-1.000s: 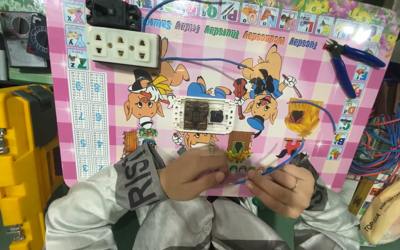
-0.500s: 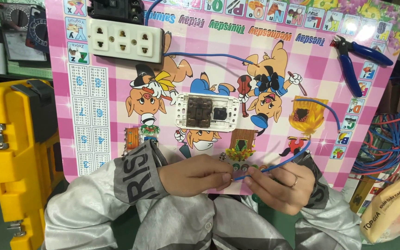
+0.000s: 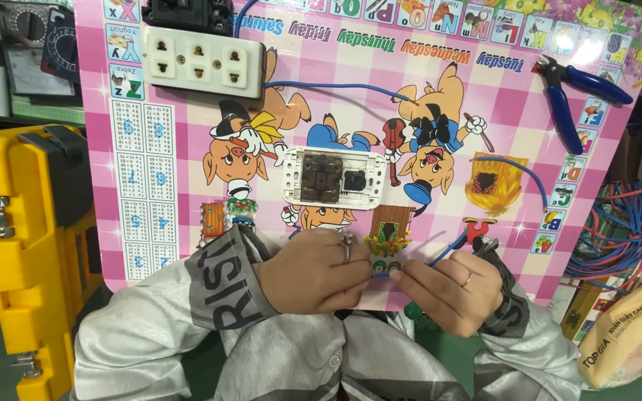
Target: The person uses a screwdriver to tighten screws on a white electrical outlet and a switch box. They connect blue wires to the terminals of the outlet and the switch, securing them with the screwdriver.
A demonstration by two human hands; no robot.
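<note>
A short blue wire (image 3: 440, 252) is pinched between the fingers of the left hand (image 3: 313, 271) and right hand (image 3: 447, 286) right at the near edge of the pink cartoon board (image 3: 187, 186), which is crowded by the yellow toolbox (image 3: 24, 245) on the left. Decent open room is left mid-board around the switch plate (image 3: 336, 178), while the socket strip (image 3: 202, 59) and blue pliers (image 3: 574, 93) are parked near the far edge. The fingertips are mostly tucked under, so the exact grip can't be made out, and something green under the right hand is hidden too.

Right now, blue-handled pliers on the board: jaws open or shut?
Shut. The blue-handled pliers lie flat at the pink board's corner, tips together, handles slightly apart, away from both hands.
</note>
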